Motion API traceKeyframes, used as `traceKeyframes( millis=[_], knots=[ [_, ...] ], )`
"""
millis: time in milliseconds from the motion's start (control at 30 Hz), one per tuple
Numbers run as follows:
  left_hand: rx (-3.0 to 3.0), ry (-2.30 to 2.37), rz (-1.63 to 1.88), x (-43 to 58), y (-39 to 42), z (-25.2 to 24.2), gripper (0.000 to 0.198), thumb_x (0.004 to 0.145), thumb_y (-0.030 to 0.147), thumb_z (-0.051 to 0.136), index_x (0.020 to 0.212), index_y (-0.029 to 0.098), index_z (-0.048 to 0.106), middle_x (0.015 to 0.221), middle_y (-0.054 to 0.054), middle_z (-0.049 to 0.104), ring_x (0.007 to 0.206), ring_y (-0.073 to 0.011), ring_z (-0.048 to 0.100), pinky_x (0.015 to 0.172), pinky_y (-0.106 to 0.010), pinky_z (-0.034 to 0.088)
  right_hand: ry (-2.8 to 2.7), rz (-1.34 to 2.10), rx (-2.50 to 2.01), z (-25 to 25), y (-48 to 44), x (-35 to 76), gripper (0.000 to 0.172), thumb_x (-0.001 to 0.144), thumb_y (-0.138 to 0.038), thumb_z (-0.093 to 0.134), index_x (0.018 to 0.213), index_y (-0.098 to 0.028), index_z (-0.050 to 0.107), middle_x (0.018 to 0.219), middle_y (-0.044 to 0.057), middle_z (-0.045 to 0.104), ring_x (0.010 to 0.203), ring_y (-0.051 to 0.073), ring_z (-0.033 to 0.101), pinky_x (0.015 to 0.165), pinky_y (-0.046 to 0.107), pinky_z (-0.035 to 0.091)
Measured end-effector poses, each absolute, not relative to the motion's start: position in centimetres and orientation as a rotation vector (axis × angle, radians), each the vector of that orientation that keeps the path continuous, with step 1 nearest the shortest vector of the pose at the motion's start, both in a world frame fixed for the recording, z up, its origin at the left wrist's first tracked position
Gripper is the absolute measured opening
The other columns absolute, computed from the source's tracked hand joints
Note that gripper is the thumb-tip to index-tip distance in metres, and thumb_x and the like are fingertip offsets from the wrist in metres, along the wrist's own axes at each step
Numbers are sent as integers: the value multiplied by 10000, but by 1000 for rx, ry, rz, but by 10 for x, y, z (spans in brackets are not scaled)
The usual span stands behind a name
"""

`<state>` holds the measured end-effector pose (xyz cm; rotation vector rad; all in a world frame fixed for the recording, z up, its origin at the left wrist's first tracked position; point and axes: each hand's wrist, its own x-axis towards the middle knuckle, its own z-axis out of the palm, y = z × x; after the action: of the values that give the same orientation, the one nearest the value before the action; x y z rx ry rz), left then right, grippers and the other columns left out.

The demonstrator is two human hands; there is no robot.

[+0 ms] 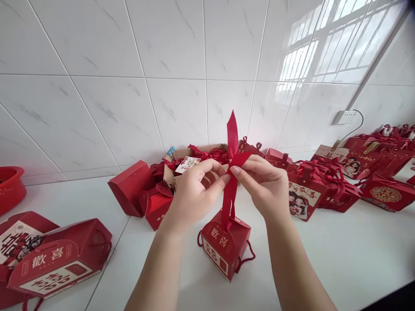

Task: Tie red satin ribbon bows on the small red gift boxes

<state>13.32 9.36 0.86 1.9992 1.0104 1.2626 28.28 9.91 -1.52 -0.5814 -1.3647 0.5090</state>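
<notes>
A small red gift box (223, 248) with gold characters and cord handles stands on the white counter (340, 255) right in front of me. A red ribbon (232, 142) rises from its top, one end sticking straight up. My left hand (194, 190) pinches the ribbon from the left, fingers curled. From the right, my right hand (264, 185) pinches the same ribbon where it crosses, above the box.
Red gift boxes lie at the left (58, 259) and behind (131, 188). A cardboard box (194, 157) with ribbons and tags stands by the tiled wall. Several ribbon-tied boxes (311, 190) crowd the right. A red basin (9, 185) sits far left.
</notes>
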Motion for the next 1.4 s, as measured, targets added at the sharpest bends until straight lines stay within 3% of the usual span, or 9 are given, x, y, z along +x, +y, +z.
traceKeyframes(
  millis=[167,433,600,867,1100,1233,1333,1400],
  knots=[
    [1930,948,1285,135,98,6,137,873,335,615,849,213,557,738,23,554,622,-97,514,550,-222,461,-1412,462,-597,-11,92,287,108,834,-248,674,878,-240,772,967,52,723,910,192,674,730,325,569],
    [1881,842,1383,130,101,5,137,905,355,567,887,226,525,881,-1,580,646,-108,594,554,-231,533,-1372,373,-647,-11,91,290,151,788,-163,699,890,-253,764,955,21,706,851,158,672,684,296,579],
    [1861,728,1432,131,101,7,125,905,327,577,857,222,528,765,21,547,616,-96,577,565,-214,529,-1411,466,-689,-15,94,285,147,806,-198,690,926,-249,756,986,32,691,825,154,664,632,287,568],
    [1583,521,1186,127,114,6,142,890,325,604,858,217,517,773,19,600,627,-114,627,587,-250,564,-1449,567,-649,-16,97,280,119,829,-213,671,916,-223,751,1014,48,694,936,188,672,750,316,582],
    [1777,741,1297,131,105,9,160,814,342,687,791,211,599,734,12,596,603,-128,627,520,-245,551,-1729,725,-796,-13,83,298,215,773,-232,717,988,-219,713,1007,45,671,909,188,663,780,333,590],
    [1862,829,1240,130,99,11,168,788,357,709,769,216,620,659,16,604,555,-140,629,523,-268,561,-1946,626,-1103,-23,79,307,210,767,-227,696,977,-223,696,976,51,667,836,184,652,681,314,562],
    [1831,817,1277,128,99,12,156,797,344,702,792,216,613,693,13,613,559,-138,641,541,-271,568,-2146,553,-1277,-30,90,301,91,765,-288,687,807,-207,685,823,40,647,686,159,601,517,276,472],
    [1825,814,1299,126,99,12,146,805,324,696,785,210,606,737,8,622,570,-135,648,554,-274,571,-2254,575,-1326,-31,100,293,246,763,-388,692,627,-201,609,601,-1,536,513,118,480,410,255,341]
  ],
)
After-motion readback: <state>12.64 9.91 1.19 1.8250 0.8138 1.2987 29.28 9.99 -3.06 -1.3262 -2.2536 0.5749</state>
